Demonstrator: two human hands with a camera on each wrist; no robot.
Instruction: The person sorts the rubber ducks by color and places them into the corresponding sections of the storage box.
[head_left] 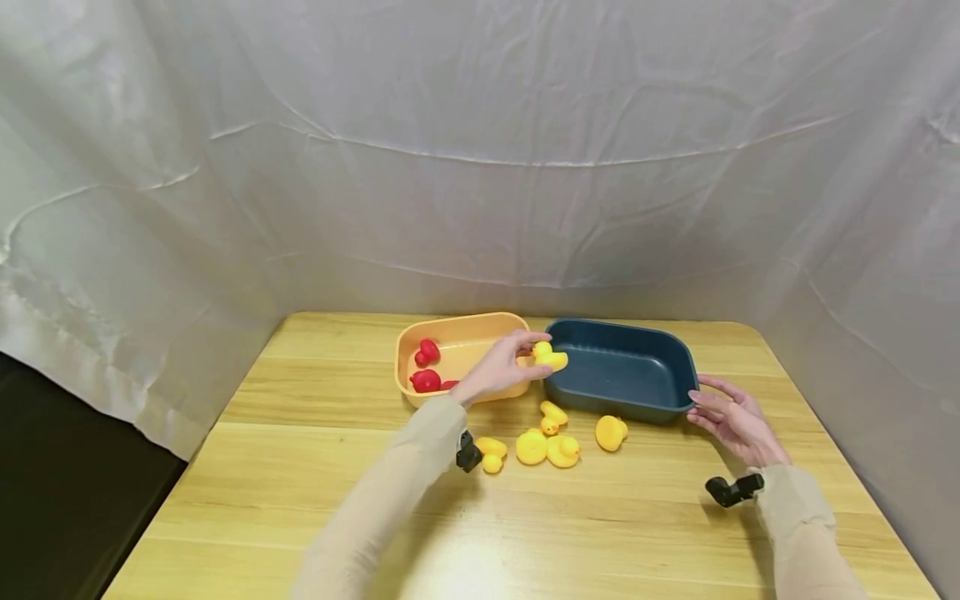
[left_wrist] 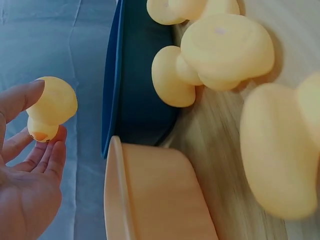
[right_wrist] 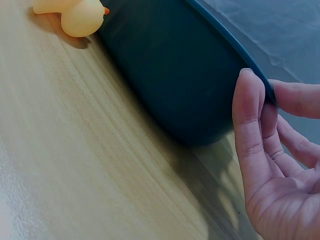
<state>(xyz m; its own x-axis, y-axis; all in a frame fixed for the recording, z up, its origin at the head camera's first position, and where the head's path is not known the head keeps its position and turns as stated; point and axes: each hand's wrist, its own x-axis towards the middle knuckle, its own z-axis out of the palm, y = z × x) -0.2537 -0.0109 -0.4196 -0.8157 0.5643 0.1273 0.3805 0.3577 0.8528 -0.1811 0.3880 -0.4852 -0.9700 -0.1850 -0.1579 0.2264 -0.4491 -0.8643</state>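
My left hand (head_left: 504, 365) pinches a yellow toy duck (head_left: 551, 358) between thumb and fingertips. It is held above the gap where the orange bin (head_left: 405, 342) and the dark blue bin (head_left: 622, 372) meet; in the left wrist view this duck (left_wrist: 55, 102) hangs head down. My right hand (head_left: 735, 423) grips the right end of the blue bin, and the right wrist view shows its rim (right_wrist: 235, 42) between thumb and finger. Several yellow ducks (head_left: 531, 447) lie on the table in front of the bins. Red ducks (head_left: 426, 381) are inside the orange bin.
Both bins stand side by side near the back edge of the wooden table (head_left: 300, 483). Pale grey sheeting (head_left: 480, 192) hangs behind and at both sides. One yellow duck (head_left: 611, 432) lies close to the blue bin's front wall.
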